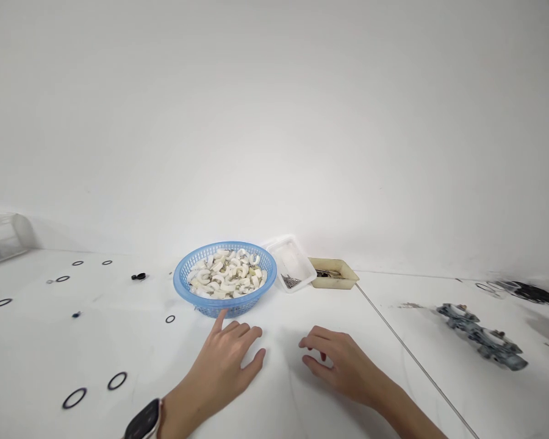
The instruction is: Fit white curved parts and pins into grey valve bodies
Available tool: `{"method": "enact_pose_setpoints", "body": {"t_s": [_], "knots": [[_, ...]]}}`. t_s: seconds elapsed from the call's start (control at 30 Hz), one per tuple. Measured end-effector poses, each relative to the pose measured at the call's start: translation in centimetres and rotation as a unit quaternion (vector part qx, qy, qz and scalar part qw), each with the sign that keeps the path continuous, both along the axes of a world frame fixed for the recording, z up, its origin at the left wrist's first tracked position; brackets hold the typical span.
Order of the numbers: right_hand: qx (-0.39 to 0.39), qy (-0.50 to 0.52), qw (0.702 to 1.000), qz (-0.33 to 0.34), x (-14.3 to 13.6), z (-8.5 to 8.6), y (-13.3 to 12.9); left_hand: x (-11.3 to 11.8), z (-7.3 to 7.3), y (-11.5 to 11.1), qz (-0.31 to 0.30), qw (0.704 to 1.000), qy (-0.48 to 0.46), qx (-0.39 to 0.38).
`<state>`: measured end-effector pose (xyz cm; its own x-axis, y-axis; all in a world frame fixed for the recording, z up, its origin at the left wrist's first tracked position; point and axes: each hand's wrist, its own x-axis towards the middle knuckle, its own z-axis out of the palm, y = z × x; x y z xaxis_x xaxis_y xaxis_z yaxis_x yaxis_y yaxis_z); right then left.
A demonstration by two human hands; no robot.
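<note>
At the far left edge, a white rack [2,238] with openings stands against the wall. Flat dark rings [74,390] lie scattered over the left part of the white table [274,402], with a small blue piece [76,314] and a short black piece [138,277] among them. A dark-faced watch [143,421] sits on the left wrist.

Next comes the blue basket [229,303], upright on the table near the wall: round, with a lattice side and a smooth, wide rim. It is heaped with white, curved, C-shaped pieces [226,274], a few yellowish, with bits of metal showing between them. The left hand [230,353] is in front, fingers apart, one fingertip overlapping the basket's lower side; whether it touches, I cannot tell.

Just right of the basket, a tilted white tray [294,256] holds thin metal pins [290,281]. Beside it is a yellowish tray [345,283] with slender, dark things inside. The right hand [336,363] is nearer, fingers half curled, thumb apart from them. Farther right lie grey metal parts [480,338], then a heap of black rings [535,294].
</note>
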<state>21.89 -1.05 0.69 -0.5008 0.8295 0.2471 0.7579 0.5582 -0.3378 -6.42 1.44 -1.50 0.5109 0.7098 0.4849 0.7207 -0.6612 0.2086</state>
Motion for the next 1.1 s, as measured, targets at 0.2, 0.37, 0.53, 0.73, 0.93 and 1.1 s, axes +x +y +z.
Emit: {"method": "enact_pose_setpoints", "body": {"t_s": [0.2,0.37,0.53,0.73,0.93,1.1], "knots": [[-0.001,0.003,1.0,0.002,0.0,0.1,0.0,-0.1,0.1,0.1,-0.003,1.0,0.017,-0.004],[0.0,0.0,1.0,-0.003,0.0,0.3,0.0,-0.2,-0.2,0.7,0.006,1.0,0.028,0.009],[-0.002,0.001,1.0,-0.002,-0.1,0.3,-0.2,-0.1,-0.8,1.1,0.017,0.998,0.028,0.056],[-0.006,0.002,1.0,-0.001,-0.1,0.4,-0.2,-0.5,-1.4,1.3,0.012,0.996,0.021,0.088],[-0.006,-0.001,1.0,-0.005,0.0,0.4,-0.1,-0.6,-1.3,1.2,0.005,0.997,0.019,0.078],[-0.011,-0.002,1.0,-0.007,0.0,0.2,-0.1,-0.4,-0.9,0.9,0.002,0.998,0.021,0.058]]}}
